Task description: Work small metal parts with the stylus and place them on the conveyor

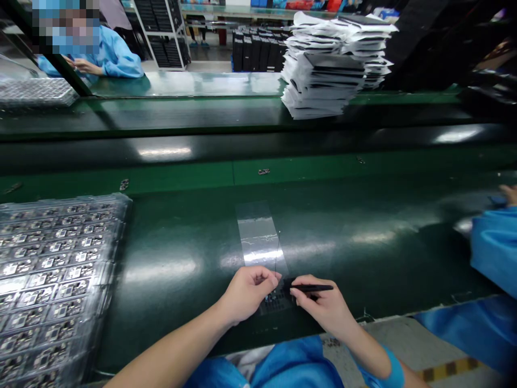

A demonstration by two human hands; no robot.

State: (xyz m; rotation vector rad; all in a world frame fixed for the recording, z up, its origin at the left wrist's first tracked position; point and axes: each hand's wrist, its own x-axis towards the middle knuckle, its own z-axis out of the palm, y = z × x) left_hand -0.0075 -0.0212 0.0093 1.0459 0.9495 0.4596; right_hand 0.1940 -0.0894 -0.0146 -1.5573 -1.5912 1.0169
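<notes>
My left hand [246, 295] pinches the upper edge of a small dark circuit board [277, 304], which is partly hidden by my fingers. My right hand [319, 304] grips a slim black pen-like tool [313, 288], whose front end is at the board's upper right corner. A strip of clear plastic film [258, 237] lies on the green conveyor belt [363, 253], running away from my hands and ending at the board.
A stack of clear trays holding rows of circuit boards [56, 280] stands at the left. Several loose small boards lie on the belt's far part. Stacked white packets [323, 70] sit beyond. A co-worker's blue sleeve [495, 250] is at the right, and another person [100, 54] sits across.
</notes>
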